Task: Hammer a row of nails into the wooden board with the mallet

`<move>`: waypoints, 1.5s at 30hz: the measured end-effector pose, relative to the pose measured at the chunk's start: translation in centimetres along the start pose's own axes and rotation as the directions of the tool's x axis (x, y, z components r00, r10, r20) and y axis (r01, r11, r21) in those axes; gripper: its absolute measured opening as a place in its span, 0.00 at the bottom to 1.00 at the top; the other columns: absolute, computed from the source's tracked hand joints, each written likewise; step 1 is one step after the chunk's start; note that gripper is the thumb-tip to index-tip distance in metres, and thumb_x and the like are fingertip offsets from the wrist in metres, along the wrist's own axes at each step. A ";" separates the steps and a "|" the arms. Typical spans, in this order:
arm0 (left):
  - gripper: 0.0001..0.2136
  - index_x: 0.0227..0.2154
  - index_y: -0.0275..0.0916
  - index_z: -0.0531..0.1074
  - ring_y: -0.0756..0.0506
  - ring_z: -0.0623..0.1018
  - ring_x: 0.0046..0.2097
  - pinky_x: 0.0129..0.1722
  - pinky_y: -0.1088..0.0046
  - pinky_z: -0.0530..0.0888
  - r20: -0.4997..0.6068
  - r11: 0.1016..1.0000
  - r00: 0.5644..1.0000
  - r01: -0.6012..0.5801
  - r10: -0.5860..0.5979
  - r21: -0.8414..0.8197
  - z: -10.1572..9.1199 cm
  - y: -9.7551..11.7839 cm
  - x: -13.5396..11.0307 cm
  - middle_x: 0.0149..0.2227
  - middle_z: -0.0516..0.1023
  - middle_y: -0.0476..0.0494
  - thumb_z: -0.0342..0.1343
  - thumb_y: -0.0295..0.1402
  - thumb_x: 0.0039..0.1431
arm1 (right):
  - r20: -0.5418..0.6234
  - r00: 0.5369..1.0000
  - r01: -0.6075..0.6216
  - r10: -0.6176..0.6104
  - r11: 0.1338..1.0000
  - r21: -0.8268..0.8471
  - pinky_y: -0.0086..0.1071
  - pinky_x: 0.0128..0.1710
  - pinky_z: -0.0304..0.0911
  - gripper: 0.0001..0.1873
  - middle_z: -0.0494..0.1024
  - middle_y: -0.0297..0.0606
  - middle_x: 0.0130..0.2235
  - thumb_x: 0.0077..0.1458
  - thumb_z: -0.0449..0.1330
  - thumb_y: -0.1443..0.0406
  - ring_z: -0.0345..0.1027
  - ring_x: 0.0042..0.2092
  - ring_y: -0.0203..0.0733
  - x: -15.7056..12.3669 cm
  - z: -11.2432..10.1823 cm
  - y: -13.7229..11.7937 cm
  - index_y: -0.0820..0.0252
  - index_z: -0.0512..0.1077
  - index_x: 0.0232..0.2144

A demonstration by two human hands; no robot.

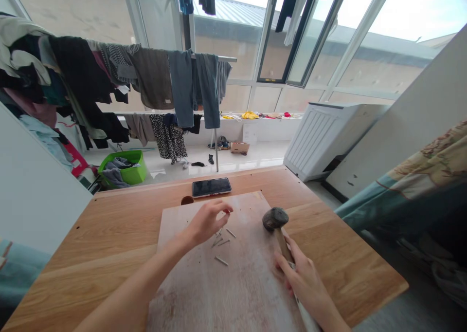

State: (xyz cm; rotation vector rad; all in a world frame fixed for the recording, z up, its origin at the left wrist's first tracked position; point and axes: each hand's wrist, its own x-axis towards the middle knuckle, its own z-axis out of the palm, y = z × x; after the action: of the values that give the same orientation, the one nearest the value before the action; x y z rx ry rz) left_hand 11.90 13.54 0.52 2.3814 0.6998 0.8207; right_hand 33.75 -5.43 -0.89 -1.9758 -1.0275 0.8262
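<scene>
My left hand (209, 220) is over the upper middle of a pale wooden board (189, 288), its fingers curled toward the thumb in a pinch. Whatever may be between the fingertips is too small to make out. Several loose metal nails lie on the board just below that hand, one nail (221, 261) a little nearer to me. At the board's right edge, my right hand (299, 271) is wrapped round the wooden handle of a hammer (276, 219), whose dark, blunt head points away from me.
The board rests on a wooden table (120, 230). Beyond its far edge lie a smartphone (211, 187) and a small round brown object (187, 200). Further off are a clothes rack with hanging trousers (182, 88), a green basket (134, 169) and a white cabinet-like unit (310, 137).
</scene>
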 end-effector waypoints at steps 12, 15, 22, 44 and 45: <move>0.06 0.33 0.37 0.80 0.49 0.78 0.32 0.38 0.75 0.74 0.052 0.956 0.995 0.092 -0.080 -0.279 7.1 -1.6 7.0 0.32 0.82 0.47 0.58 0.24 0.57 | -0.017 0.998 -0.067 0.067 0.997 0.024 0.34 0.15 0.66 0.38 0.80 0.37 0.29 0.59 0.56 0.50 0.69 0.17 0.42 0.0 0.4 1.0 0.63 0.59 0.66; 0.06 0.33 0.37 0.79 0.49 0.77 0.33 0.38 0.75 0.73 0.052 0.957 0.996 0.087 -0.076 -0.278 7.1 -1.7 6.6 0.32 0.81 0.47 0.58 0.24 0.57 | -0.008 0.997 -0.072 0.072 0.997 0.013 0.34 0.17 0.66 0.39 0.78 0.34 0.25 0.59 0.56 0.50 0.69 0.17 0.42 -0.1 0.3 1.2 0.64 0.59 0.66; 0.05 0.33 0.38 0.79 0.48 0.76 0.35 0.38 0.74 0.72 0.048 0.969 0.998 0.045 -0.035 -0.244 7.3 -1.8 6.4 0.34 0.80 0.45 0.58 0.25 0.58 | 0.130 0.988 -0.099 0.078 0.981 0.167 0.27 0.15 0.59 0.27 0.70 0.26 0.20 0.57 0.58 0.49 0.64 0.16 0.37 0.1 -0.7 0.3 0.61 0.68 0.51; 0.15 0.45 0.40 0.75 0.47 0.81 0.35 0.41 0.73 0.76 0.083 0.952 0.986 0.162 -0.145 -0.260 7.4 -1.4 6.2 0.36 0.84 0.47 0.61 0.22 0.56 | 0.047 0.998 0.008 -0.052 0.754 0.656 0.21 0.13 0.55 0.28 0.73 0.29 0.26 0.54 0.65 0.51 0.59 0.17 0.28 3.8 1.0 -4.3 0.59 0.74 0.53; 0.15 0.46 0.40 0.75 0.47 0.81 0.35 0.41 0.73 0.76 0.082 0.950 0.986 0.162 -0.145 -0.266 7.3 -1.4 6.2 0.36 0.84 0.47 0.61 0.22 0.55 | 0.051 0.997 0.008 -0.055 0.758 0.652 0.21 0.13 0.55 0.28 0.73 0.29 0.26 0.55 0.65 0.51 0.59 0.17 0.28 3.7 1.0 -4.3 0.58 0.74 0.53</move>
State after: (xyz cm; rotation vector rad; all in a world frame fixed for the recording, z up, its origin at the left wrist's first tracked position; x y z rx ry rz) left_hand 20.64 16.12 -2.83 2.0690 0.6902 0.7231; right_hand 33.07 -0.19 1.45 -1.3287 -0.6681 1.0647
